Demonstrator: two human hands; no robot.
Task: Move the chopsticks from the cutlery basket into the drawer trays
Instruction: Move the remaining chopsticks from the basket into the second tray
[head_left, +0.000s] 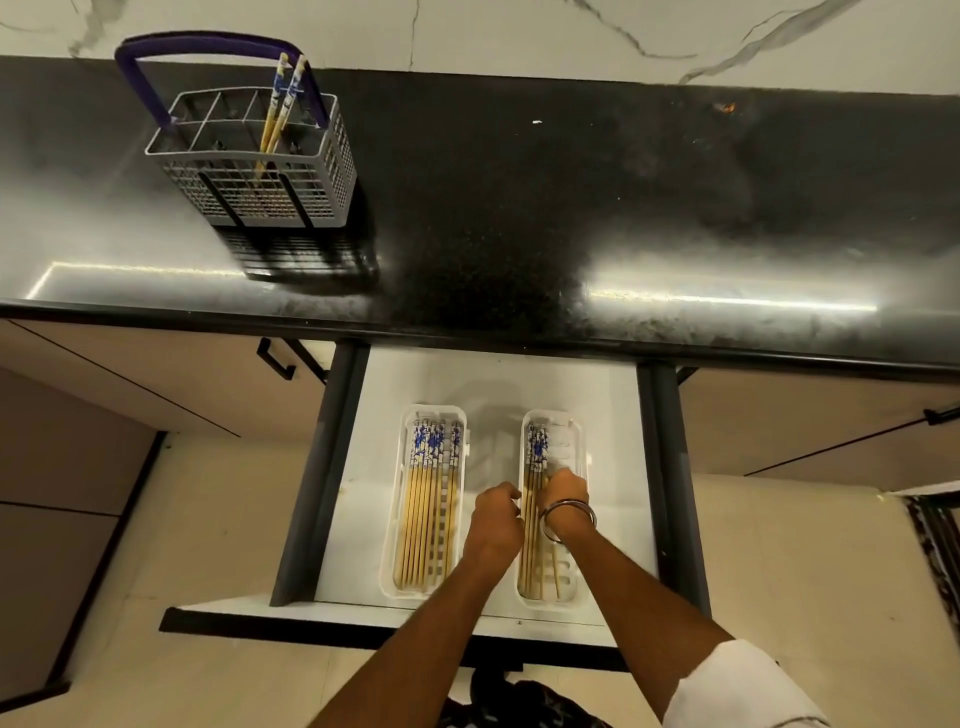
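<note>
A grey cutlery basket (260, 171) with a purple handle stands on the black counter at the far left, with two blue-and-white-topped chopsticks (280, 106) upright in it. In the open drawer (488, 379) lie two white trays. The left tray (397, 499) holds several chopsticks side by side. The right tray (576, 441) holds a few chopsticks (536, 449) along its left side. My right hand (563, 491), with a metal bangle at the wrist, rests fingers down on those chopsticks. My left hand (496, 514) is curled at the right tray's left edge, touching the chopsticks there.
The black counter (571, 208) runs across the view above the drawer, with a marbled wall behind. Closed cabinet fronts with black handles (278, 358) flank the drawer. Beige floor tiles lie below, and a patterned mat (940, 540) shows at the right edge.
</note>
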